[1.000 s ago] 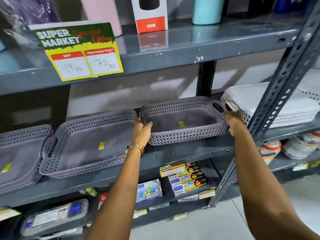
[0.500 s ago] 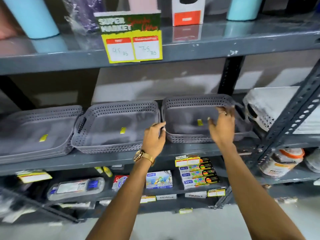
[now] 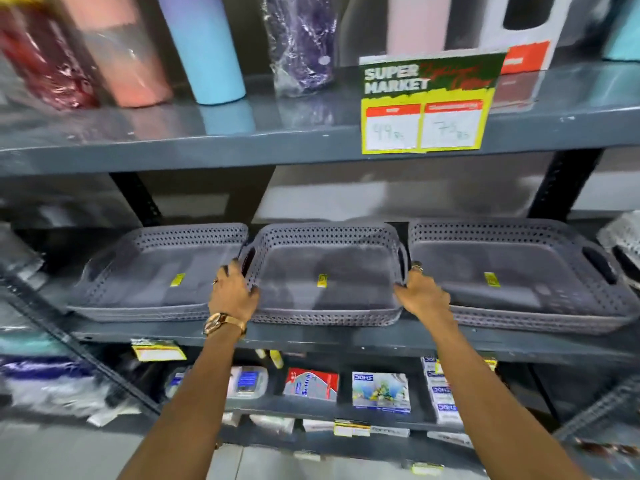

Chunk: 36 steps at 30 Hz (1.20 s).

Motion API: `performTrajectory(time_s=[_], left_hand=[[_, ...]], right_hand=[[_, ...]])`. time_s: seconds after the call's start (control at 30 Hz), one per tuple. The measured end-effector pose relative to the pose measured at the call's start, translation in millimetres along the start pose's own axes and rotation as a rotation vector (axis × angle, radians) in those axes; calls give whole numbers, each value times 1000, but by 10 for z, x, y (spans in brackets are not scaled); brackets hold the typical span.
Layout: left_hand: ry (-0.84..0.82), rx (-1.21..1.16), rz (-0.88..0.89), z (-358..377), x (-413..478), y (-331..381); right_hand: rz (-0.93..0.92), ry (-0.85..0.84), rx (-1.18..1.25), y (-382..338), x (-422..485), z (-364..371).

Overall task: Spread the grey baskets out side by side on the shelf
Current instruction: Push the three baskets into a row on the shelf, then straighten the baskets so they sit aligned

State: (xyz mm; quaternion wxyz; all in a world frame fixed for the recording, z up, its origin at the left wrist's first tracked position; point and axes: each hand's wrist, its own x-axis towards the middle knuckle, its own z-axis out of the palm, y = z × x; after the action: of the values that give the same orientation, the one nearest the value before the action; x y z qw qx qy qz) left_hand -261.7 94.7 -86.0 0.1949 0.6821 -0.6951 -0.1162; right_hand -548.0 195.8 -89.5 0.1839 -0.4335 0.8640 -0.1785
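Three grey perforated baskets stand in a row on the middle shelf (image 3: pixel 346 336): a left basket (image 3: pixel 156 271), a middle basket (image 3: pixel 325 265) and a right basket (image 3: pixel 512 268), each with a small yellow sticker inside. The left and right ones look like stacks of nested baskets. My left hand (image 3: pixel 233 294) grips the middle basket's front left corner by its handle. On the same basket's front right corner sits my right hand (image 3: pixel 420 294), fingers curled over the rim.
A yellow and green price sign (image 3: pixel 427 105) hangs from the upper shelf, which carries tall bottles (image 3: pixel 204 46). A white perforated basket (image 3: pixel 623 237) is at the far right. Boxed goods (image 3: pixel 381 391) fill the lower shelf. Slotted uprights frame the bay.
My view has swung left. My hands left the right basket and went to the middle one, which now sits squarer on the shelf.
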Motion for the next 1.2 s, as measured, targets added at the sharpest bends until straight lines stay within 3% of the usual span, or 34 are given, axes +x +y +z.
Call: performTrajectory(time_s=[0.1,0.4,0.8,1.03,1.2], left_hand=[[-18,-25,20,-47,72,-153],[141,-167,-10,-22,133,-326],[115,-234,-61,120,702,-143],[49,-179,-7,0,476,-253],[98,-165,12,-28,63,-454]], right_hand=[[4,61,-97,-2,-57,57],[27,240,-165,34,-9,202],[85,193,-81,-238,511,106],[103,228,-91,-221,140,121],[159,272,-77,-70,-218,191]])
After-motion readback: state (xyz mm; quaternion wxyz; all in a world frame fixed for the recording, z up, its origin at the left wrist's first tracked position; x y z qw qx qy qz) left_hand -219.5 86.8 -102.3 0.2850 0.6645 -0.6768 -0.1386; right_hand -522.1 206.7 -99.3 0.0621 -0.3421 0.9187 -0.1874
